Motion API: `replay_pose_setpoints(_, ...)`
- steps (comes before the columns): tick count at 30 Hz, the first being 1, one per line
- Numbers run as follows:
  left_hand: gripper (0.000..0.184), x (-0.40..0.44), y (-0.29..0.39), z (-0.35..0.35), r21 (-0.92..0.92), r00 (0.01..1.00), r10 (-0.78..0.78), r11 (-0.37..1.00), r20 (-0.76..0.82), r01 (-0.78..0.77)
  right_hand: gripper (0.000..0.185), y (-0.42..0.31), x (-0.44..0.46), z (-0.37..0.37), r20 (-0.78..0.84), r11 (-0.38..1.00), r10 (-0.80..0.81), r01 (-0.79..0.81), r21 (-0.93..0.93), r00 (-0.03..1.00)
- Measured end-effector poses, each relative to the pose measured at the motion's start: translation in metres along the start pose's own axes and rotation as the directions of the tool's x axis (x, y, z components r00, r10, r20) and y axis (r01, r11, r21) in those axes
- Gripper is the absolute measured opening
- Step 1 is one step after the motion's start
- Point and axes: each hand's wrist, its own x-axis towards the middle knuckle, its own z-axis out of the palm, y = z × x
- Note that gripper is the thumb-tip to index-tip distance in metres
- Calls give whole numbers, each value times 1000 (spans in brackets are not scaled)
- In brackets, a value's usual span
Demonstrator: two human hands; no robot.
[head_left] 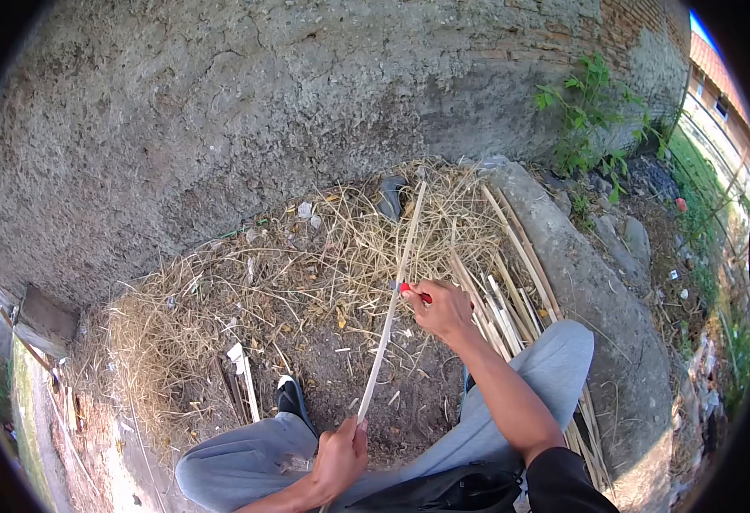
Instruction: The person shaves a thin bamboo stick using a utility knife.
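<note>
A long, pale bamboo strip slants from near my lap up toward the wall. My left hand is closed around its lower end, just above my left thigh. Farther up, my right hand grips a red-handled knife, whose small blade end meets the strip and is hard to make out. Pale shavings and straw cover the ground beneath the strip.
Several split bamboo strips lie beside my right leg, next to a concrete ledge. A rough wall stands in front. A green plant grows at its foot. Short pale offcuts lie left of my shoe.
</note>
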Motion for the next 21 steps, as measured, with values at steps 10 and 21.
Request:
replay_pose_setpoints(10,12,0,-14,-2,-74,1000,-5,997,26,7,20,11,-2,8,-4,1000,-9,9,-3,1000)
replay_pose_setpoints(21,16,-37,-47,6,200,930,369,912,-15,-358,22,66,22,-30,-27,846,527,-527,-78,850)
